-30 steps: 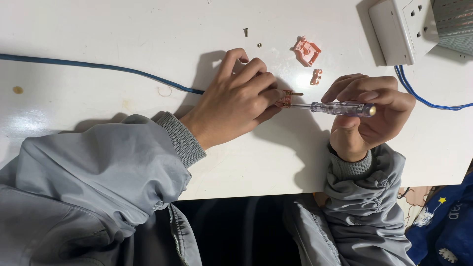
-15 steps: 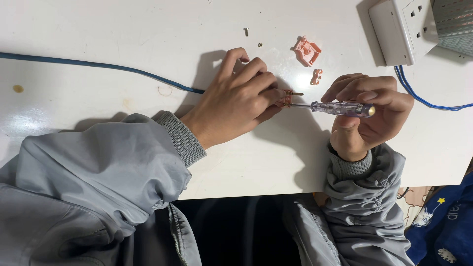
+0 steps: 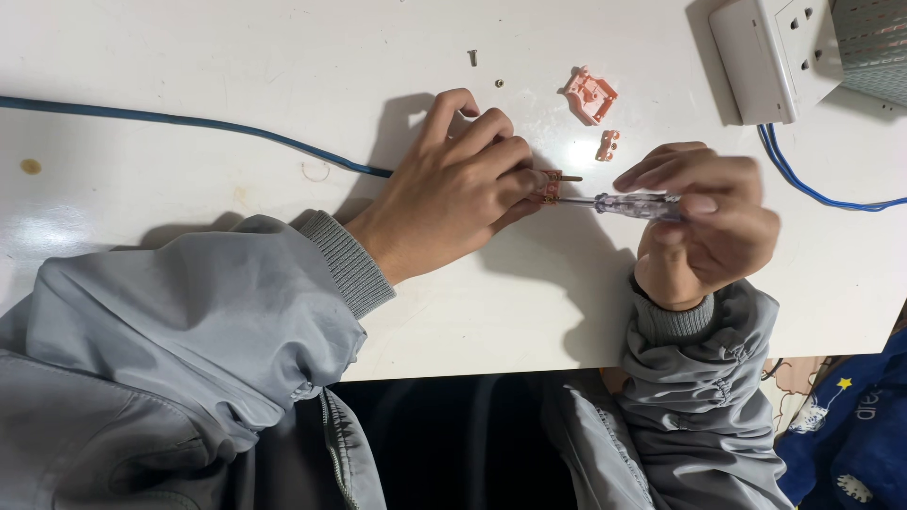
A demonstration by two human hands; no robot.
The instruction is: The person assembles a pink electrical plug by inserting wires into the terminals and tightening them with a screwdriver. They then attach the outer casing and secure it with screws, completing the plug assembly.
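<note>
- Closest to you are your own grey jacket sleeves [image 3: 189,331], ribbed cuffs and all, coming up over the near edge of the white table [image 3: 142,57].
- Your right hand [image 3: 709,222] sits just past that edge on the right side, fingers curled in and pinched together around the clear handle of a small screwdriver [image 3: 628,203]. The tool lies nearly level, shaft pointing left.
- Your left hand [image 3: 453,194] is pressed down on the tabletop in the middle, fingertips closed tight on a small pinkish part with brass bits [image 3: 553,184]. Most of it is buried under your fingers, so you can't really make out its shape, just a bit of metal poking out to the right.
- The screwdriver tip meets that part right at your left fingertips, so the two hands are joined up by the tool with a short gap between them.
- A blue cable [image 3: 189,123] runs in from the far left and disappears under your left hand.
- Just beyond your hands there's a small pink piece [image 3: 607,144] and, a little further, a bigger pink plastic piece [image 3: 590,94], both loose on the table.
- Further back still: a tiny screw [image 3: 472,58] and a little round bit [image 3: 499,83] near it.
- Far right corner has a white wall socket plate [image 3: 761,52] with blue wires [image 3: 812,189] looping out from under it, right next to a grey ribbed thing [image 3: 874,47] cut off by the frame.
</note>
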